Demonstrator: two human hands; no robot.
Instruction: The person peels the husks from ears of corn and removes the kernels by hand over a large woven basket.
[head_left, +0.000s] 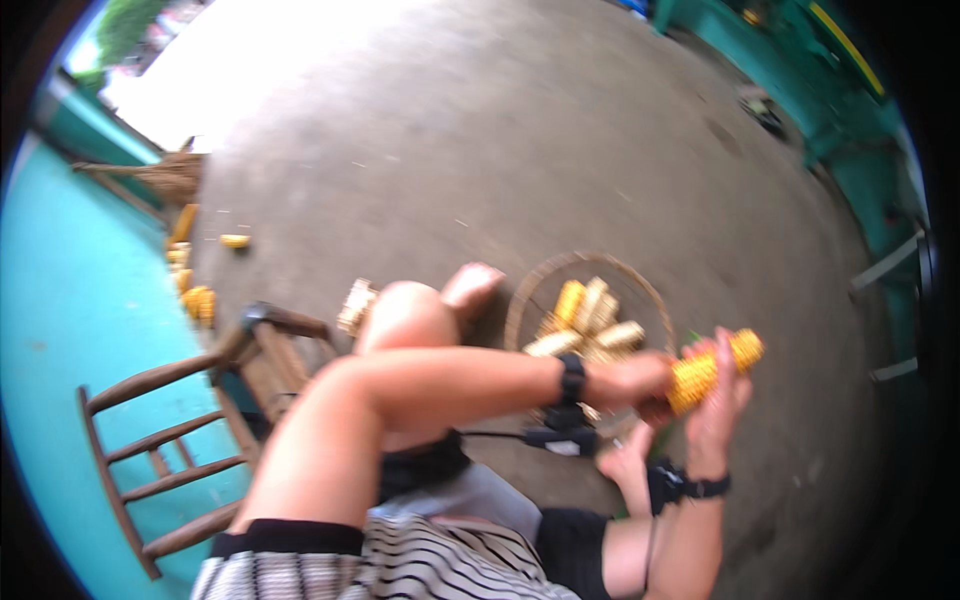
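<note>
An ear of yellow corn (699, 377) is held between my two hands, at the right of the head view. My left hand (637, 379) grips its lower left end, and the fingers are partly hidden and blurred. Around its right side wraps my right hand (716, 409), with the fingers up along the kernels. Both wrists wear black straps with small devices. Just left of the hands, a round woven basket (512, 319) stands on the floor with pale bare cobs (600, 304) and a yellow ear (570, 301) in it.
A wooden chair (176, 371) stands at the left by a turquoise wall (45, 300). Several yellow ears (199, 304) lie along that wall, below a straw broom (176, 176). Pale cobs (355, 306) lie beside my knee. Turquoise furniture (750, 56) stands at the upper right.
</note>
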